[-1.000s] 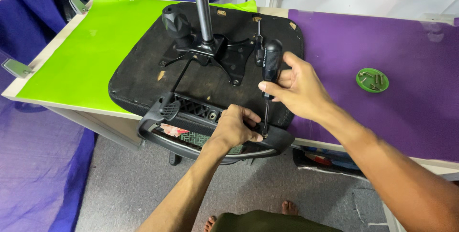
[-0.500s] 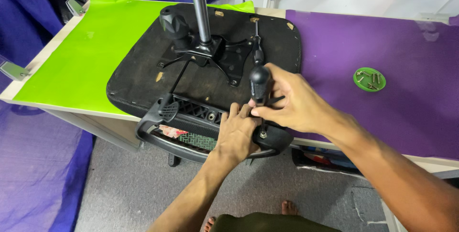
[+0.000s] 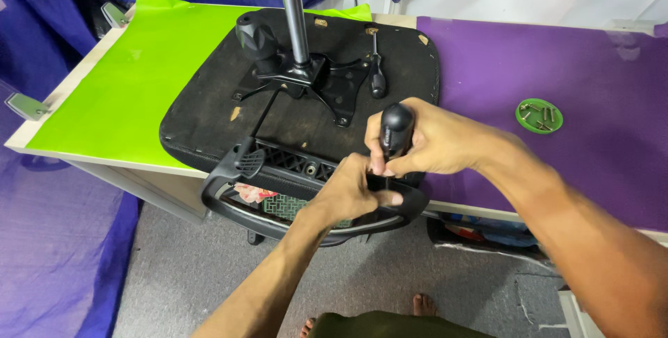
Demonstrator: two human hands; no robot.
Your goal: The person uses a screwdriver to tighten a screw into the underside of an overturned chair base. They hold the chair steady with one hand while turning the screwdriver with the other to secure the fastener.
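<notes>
Desk [image 3: 104, 153] I'm viewing

It's carrying a green sheet [image 3: 132, 94], purple sheet [image 3: 598, 80], upturned chair seat [image 3: 313, 112] and small green dish [image 3: 539, 115].

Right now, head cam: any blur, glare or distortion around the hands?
Head view: soft, even light, with no hard shadows. The right hand on the black screwdriver handle and the left hand look sharp. The right forearm blurs toward the lower right corner. The metal chair post shows a mild sheen. Table edges bow slightly.
</notes>
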